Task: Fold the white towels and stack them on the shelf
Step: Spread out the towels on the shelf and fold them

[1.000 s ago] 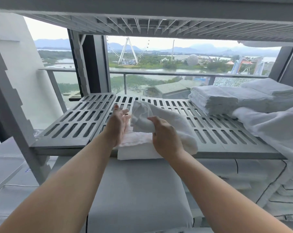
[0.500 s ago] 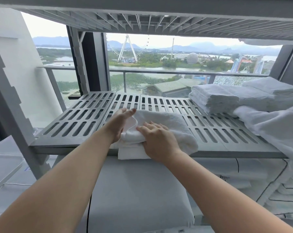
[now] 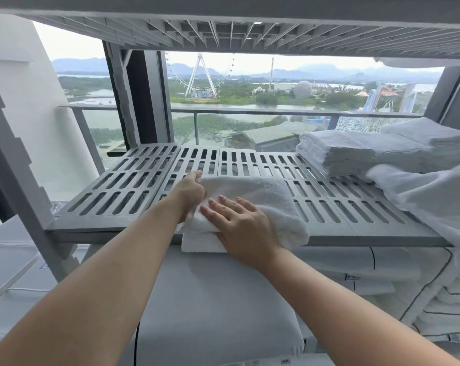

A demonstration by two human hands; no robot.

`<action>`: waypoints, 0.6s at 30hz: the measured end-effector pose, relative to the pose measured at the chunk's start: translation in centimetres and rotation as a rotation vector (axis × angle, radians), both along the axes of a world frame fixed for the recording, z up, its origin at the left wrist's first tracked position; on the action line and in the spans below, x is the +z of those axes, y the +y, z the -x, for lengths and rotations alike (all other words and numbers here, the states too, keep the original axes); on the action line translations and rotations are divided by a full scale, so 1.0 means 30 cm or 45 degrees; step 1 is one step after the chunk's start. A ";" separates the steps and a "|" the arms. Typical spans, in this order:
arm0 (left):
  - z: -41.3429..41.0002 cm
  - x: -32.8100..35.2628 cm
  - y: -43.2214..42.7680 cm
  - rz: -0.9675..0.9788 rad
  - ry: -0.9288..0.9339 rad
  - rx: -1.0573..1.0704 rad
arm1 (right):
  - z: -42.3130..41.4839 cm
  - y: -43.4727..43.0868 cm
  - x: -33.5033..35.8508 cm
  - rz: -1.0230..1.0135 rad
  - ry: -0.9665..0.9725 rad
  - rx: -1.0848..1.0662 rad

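A white towel (image 3: 271, 202) lies folded on the grey slatted shelf (image 3: 123, 191), its near edge hanging slightly over the shelf's front rim. My left hand (image 3: 189, 192) grips the towel's far left corner, fingers curled on the cloth. Flat on the near left part of the towel rests my right hand (image 3: 239, 223), fingers spread and pressing down. A stack of folded white towels (image 3: 337, 151) sits at the back right of the same shelf.
A loose white towel (image 3: 429, 196) drapes over the shelf's right end. Another slatted shelf (image 3: 223, 27) hangs close overhead. Below the shelf lie white pillows (image 3: 210, 307) and folded linen (image 3: 435, 299). A glass railing and window stand behind.
The raised towel flap has been laid down flat. My left hand moved out to the towel's far left corner, and my right hand flattened onto the top.
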State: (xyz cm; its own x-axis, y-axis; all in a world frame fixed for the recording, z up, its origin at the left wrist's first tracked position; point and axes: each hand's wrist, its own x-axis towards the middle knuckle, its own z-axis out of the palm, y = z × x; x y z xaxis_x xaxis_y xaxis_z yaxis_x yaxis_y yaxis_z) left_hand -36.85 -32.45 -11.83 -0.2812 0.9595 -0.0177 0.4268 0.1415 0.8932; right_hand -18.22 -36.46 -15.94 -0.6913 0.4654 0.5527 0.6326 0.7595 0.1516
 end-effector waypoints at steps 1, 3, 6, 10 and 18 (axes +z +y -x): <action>0.005 0.005 0.003 -0.006 -0.044 0.002 | 0.009 -0.003 -0.003 0.007 0.013 -0.005; 0.019 0.013 0.011 -0.034 -0.206 0.011 | 0.034 -0.011 -0.006 0.081 0.053 -0.036; 0.024 0.016 0.008 -0.082 -0.314 0.021 | 0.060 -0.020 0.001 0.254 0.024 -0.096; -0.007 0.016 -0.010 -0.123 0.288 -0.097 | 0.038 -0.022 0.049 0.426 -0.136 -0.054; -0.157 0.053 -0.043 -0.069 1.642 -0.152 | -0.128 0.080 0.182 0.441 0.343 -0.514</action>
